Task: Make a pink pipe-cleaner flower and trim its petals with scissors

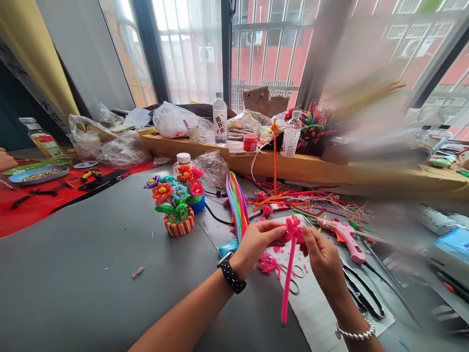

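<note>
A pink pipe cleaner flower (293,228) is held up between my two hands, with a straight pink stem (288,288) hanging down from it. My left hand (258,242), with a black polka-dot watch band at the wrist, pinches the flower's left side. On its right side the fingers of my right hand (322,254) are closed on the petals. Beneath the hands lie pink pipe cleaner scraps (268,263), scissors (293,283) and a white sheet of paper (315,318).
Left of my hands stand small pots of pipe cleaner flowers (179,222). A bundle of coloured pipe cleaners (238,205) lies behind. To the right are a pink glue gun (346,237) and black-handled shears (366,293). Another person's hand (6,160) shows at far left.
</note>
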The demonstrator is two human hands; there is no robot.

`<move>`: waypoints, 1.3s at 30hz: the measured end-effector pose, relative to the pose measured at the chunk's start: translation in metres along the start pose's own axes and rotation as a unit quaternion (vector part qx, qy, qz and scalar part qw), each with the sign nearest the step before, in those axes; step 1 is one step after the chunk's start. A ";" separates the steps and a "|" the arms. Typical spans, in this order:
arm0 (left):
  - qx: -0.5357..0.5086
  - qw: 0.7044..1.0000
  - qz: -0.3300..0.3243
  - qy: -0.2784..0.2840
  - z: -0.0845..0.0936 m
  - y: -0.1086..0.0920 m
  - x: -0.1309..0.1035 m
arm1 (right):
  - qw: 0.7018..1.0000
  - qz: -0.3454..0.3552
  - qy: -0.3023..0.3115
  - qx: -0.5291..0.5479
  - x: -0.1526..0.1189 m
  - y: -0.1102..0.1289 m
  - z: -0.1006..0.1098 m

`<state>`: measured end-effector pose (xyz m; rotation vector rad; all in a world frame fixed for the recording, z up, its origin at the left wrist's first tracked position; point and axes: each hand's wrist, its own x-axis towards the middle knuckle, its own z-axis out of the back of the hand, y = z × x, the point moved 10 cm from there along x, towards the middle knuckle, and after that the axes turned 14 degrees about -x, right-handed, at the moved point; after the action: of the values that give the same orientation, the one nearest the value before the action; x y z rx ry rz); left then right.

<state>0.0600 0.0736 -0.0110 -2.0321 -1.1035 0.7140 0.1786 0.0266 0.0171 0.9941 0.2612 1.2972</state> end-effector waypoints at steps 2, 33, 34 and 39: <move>0.009 1.000 0.002 0.008 -0.002 0.000 0.000 | 0.999 0.004 0.029 0.021 0.001 0.001 -0.005; 0.496 0.804 -0.325 0.041 -0.040 -0.040 -0.032 | 0.998 -0.024 0.007 0.054 -0.004 -0.002 -0.007; 0.534 0.766 -0.355 0.045 -0.045 -0.041 -0.037 | 0.998 -0.029 0.005 0.055 -0.004 -0.004 -0.007; 0.625 0.626 -0.463 0.055 -0.062 -0.040 -0.052 | 0.997 -0.035 -0.010 0.063 -0.005 -0.006 -0.006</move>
<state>0.0619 0.0244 0.0643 -0.1873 -0.9198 0.4877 0.1773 0.0255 0.0081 1.0947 0.3630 1.2179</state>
